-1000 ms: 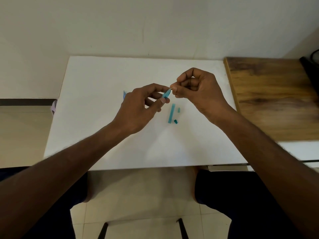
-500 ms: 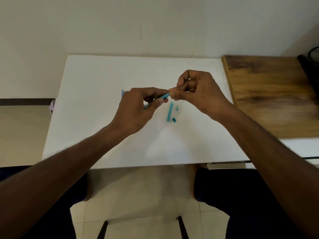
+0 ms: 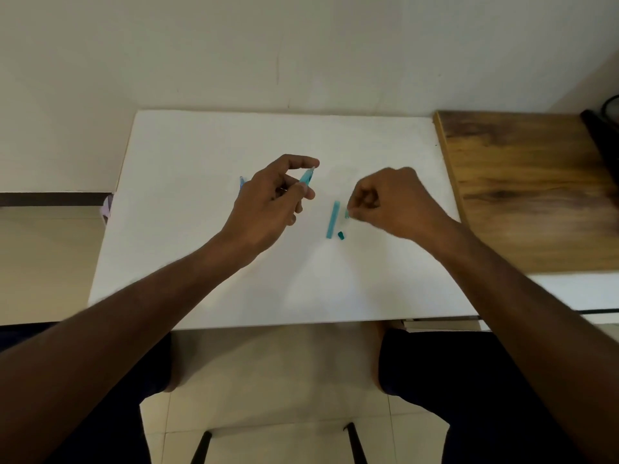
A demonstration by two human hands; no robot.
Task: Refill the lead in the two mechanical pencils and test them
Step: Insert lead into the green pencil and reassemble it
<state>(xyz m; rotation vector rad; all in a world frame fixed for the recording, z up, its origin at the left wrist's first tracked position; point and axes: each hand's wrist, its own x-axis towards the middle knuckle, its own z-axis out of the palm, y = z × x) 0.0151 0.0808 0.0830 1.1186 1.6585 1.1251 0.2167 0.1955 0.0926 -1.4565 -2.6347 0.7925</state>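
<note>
My left hand holds a teal mechanical pencil between thumb and fingers, its tip tilted up and to the right above the white table. My right hand is down at the table with curled fingers, its thumb and forefinger pinching a small pale teal piece. Just left of that piece lies a teal lead tube, and a small dark teal cap sits by its near end. A second, blue pencil peeks out behind my left hand, mostly hidden.
A wooden surface adjoins the white table on the right, with a dark object at its far corner. The wall runs along the table's back edge. My knees and chair legs show below the front edge.
My right hand has left the pencil's tip and dropped right and down to the small teal piece on the table. My left hand has tilted the pencil more upright.
</note>
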